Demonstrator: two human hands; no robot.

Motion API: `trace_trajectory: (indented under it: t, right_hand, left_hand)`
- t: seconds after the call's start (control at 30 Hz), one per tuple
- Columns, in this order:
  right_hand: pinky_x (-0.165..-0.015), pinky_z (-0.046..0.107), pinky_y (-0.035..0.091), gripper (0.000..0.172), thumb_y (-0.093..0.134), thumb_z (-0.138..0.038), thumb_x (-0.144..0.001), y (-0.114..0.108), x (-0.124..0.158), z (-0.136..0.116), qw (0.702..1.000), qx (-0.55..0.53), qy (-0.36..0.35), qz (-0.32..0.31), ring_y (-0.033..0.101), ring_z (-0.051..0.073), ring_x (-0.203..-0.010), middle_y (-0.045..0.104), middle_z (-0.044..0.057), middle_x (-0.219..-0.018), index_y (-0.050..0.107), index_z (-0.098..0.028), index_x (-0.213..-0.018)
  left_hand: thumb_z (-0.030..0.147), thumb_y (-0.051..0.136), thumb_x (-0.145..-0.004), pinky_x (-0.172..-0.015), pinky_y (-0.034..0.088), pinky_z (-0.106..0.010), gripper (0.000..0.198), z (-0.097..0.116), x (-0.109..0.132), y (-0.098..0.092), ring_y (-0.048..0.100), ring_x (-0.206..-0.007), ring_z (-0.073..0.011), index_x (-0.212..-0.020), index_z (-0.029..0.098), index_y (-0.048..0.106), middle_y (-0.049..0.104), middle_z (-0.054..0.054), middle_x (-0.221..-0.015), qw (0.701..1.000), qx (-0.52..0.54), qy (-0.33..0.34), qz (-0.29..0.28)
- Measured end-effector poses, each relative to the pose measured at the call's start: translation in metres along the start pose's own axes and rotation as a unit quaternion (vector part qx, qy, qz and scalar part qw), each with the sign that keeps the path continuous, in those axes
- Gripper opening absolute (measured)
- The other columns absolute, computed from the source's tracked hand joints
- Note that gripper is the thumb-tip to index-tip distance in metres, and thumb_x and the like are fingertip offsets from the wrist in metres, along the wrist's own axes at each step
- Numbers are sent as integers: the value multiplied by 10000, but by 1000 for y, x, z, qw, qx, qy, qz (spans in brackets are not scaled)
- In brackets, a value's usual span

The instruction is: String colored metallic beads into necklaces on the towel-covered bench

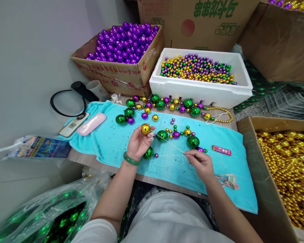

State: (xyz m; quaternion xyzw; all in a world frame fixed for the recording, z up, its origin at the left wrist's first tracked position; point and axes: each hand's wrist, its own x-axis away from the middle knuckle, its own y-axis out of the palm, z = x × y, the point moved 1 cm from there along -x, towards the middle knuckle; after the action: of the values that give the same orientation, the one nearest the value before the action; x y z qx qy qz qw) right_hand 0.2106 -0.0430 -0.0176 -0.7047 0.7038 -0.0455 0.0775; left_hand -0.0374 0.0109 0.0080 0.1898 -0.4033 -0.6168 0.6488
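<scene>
My left hand (137,143) pinches a large gold bead (145,128) above the blue towel (126,162). From it a pale thread runs down to the right, where my right hand (200,163) grips a thin needle (182,152) between thumb and fingertips. Beside the left fingers lies a string of green, gold and purple beads (176,134). A large green bead (148,153) sits partly behind the left hand, with a small purple bead (156,155) and loose thread next to it. Behind, a longer finished-looking bead garland (160,104) stretches across the towel.
A box of purple beads (74,60) and a white foam box of small beads (201,88) stand at the back. At right is a carton of gold beads (253,162). A pink case (91,124), a red packet (221,150) and small scissors (227,181) lie on the towel.
</scene>
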Motion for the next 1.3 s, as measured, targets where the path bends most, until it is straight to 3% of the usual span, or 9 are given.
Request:
trace_trajectory:
  t: [0.6, 0.83, 1.13, 1.23, 1.3]
  right_hand:
    - [-449, 252, 411, 158, 664, -321, -744, -4, 1, 2, 1000, 3, -1, -11, 522, 130, -497, 673, 37, -622, 753, -191, -730]
    - [-449, 249, 399, 171, 664, -333, -742, -2, -3, 8, 1000, -13, 12, -13, 494, 120, -485, 645, 33, -596, 739, -180, -731]
    - [-469, 248, 409, 152, 680, -323, -724, -3, -6, 15, 998, -45, 31, -20, 507, 120, -496, 625, 24, -580, 730, -179, -713]
    - [-467, 241, 399, 146, 682, -317, -720, -3, -6, 16, 998, -57, 36, -17, 500, 113, -492, 613, 17, -571, 726, -177, -715]
    - [-457, 235, 389, 150, 679, -321, -719, -2, -6, 16, 996, -77, 44, -21, 487, 107, -479, 592, 7, -548, 722, -177, -724]
  left_hand:
    - [400, 643, -793, -476, 402, -182, 250, -6, 0, 0, 492, -587, -72, -914, 182, 650, 673, -66, -896, 1000, -10, -12, -4]
    - [333, 795, -665, -523, 449, -217, 385, -12, 8, 12, 580, -594, -104, -971, 174, 623, 716, -84, -898, 987, -146, 40, -57]
    - [373, 777, -695, -539, 468, -227, 391, -14, 7, 14, 588, -620, -108, -1014, 159, 703, 707, -102, -969, 981, -173, 43, -73]
    - [329, 772, -704, -588, 487, -238, 383, -18, 7, 15, 594, -671, -119, -1051, 182, 706, 704, -75, -943, 965, -242, 53, -84]
    - [309, 761, -714, -633, 499, -251, 407, -20, 6, 17, 606, -733, -138, -1099, 198, 693, 701, -73, -986, 937, -322, 44, -125]
